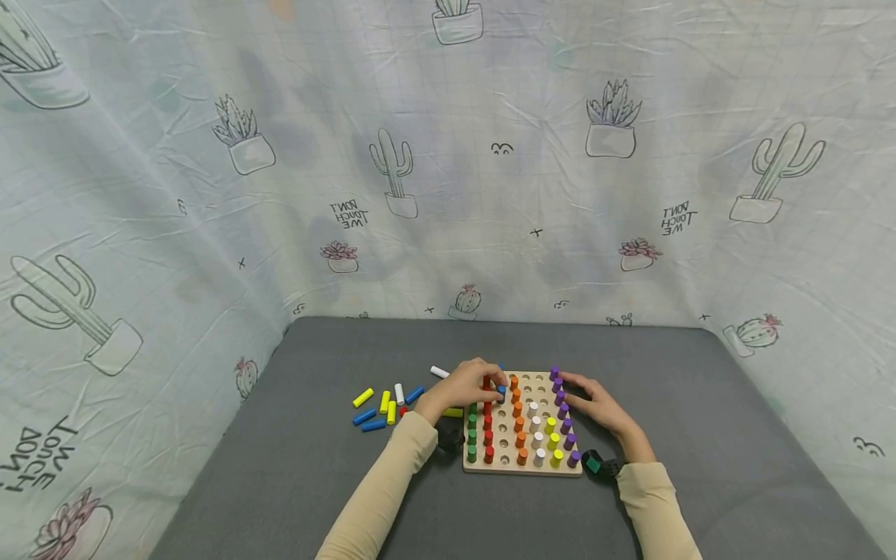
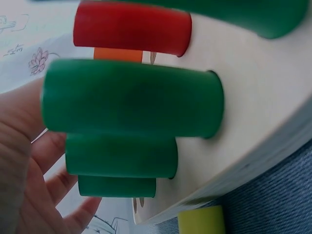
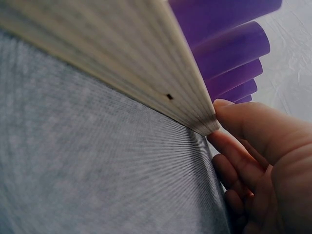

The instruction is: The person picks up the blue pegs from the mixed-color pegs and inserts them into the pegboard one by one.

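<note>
A wooden pegboard point(image 1: 513, 466) lies on the grey table, with colored pegs standing in columns. Over its far part, my left hand point(image 1: 465, 386) pinches a blue peg point(image 1: 501, 394) upright between thumb and fingertips, in the column between the red pegs point(image 1: 488, 439) and the orange pegs point(image 1: 519, 424). In the left wrist view, green pegs point(image 2: 131, 97) hide the fingertips and the blue peg. My right hand point(image 1: 600, 406) grips the board's right edge beside the purple pegs point(image 1: 566, 426). Its thumb point(image 3: 243, 117) lies at the upper edge, with the forefinger lower on the side.
Left of the board lie loose pegs: several yellow pegs point(image 1: 362, 397), several blue pegs point(image 1: 365, 416), white pegs point(image 1: 399, 393) and a partly hidden red one. White pegs point(image 1: 537, 439) and yellow pegs point(image 1: 554, 441) stand in the board. A patterned cloth point(image 1: 490, 194) hangs behind the table point(image 1: 336, 498).
</note>
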Action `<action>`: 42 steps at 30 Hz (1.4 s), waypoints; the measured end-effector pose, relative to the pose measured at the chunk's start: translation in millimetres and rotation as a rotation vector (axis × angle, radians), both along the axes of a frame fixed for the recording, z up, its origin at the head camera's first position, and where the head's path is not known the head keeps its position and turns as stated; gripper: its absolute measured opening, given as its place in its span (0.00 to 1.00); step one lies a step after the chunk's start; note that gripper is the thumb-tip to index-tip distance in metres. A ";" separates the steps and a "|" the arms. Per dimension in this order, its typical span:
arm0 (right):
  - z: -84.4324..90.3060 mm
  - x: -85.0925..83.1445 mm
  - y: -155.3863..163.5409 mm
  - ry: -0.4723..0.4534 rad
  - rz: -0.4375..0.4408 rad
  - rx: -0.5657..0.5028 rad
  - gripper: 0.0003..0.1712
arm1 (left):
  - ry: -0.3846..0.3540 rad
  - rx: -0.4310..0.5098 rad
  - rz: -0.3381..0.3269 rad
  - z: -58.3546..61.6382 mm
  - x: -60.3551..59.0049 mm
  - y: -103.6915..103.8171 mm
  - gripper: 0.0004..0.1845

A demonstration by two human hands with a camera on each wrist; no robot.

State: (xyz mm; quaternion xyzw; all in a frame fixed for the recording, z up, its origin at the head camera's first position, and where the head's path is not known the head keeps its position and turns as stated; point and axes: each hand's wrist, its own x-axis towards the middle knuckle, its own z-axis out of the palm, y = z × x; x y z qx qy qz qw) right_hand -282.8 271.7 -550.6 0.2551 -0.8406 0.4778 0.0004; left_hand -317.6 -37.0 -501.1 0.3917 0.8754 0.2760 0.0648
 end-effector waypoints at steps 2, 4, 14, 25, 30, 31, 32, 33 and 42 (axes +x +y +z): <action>0.0 0.0 0.0 -0.007 -0.003 0.003 0.26 | -0.003 0.000 0.001 0.5 0.2 0.2 0.10; -0.3 -0.1 0.2 -0.015 -0.009 0.003 0.26 | -0.006 0.002 0.000 1.1 0.5 0.2 0.10; 0.2 -0.4 -0.1 0.005 -0.009 -0.005 0.25 | -0.011 -0.020 -0.030 5.5 0.0 0.9 0.10; 0.3 0.6 -0.7 0.067 0.024 -0.042 0.25 | -0.036 0.015 -0.051 5.5 0.2 0.8 0.09; 4.7 1.4 -2.7 0.015 0.021 -0.010 0.25 | -0.048 0.026 -0.039 4.0 -0.1 0.1 0.10; 5.0 1.6 -2.6 0.017 0.018 -0.002 0.25 | -0.049 0.030 -0.037 3.3 -0.4 -0.1 0.10; 1.3 -0.5 -1.0 0.018 0.016 -0.004 0.25 | -0.047 0.034 -0.033 3.0 -0.5 -0.3 0.10; 0.9 -0.6 -0.6 0.020 0.017 -0.007 0.25 | -0.046 0.039 -0.031 2.7 -0.6 -0.5 0.11; -0.5 0.1 1.3 0.020 0.001 -0.013 0.25 | -0.077 0.130 -0.004 5.1 0.1 -7.0 0.10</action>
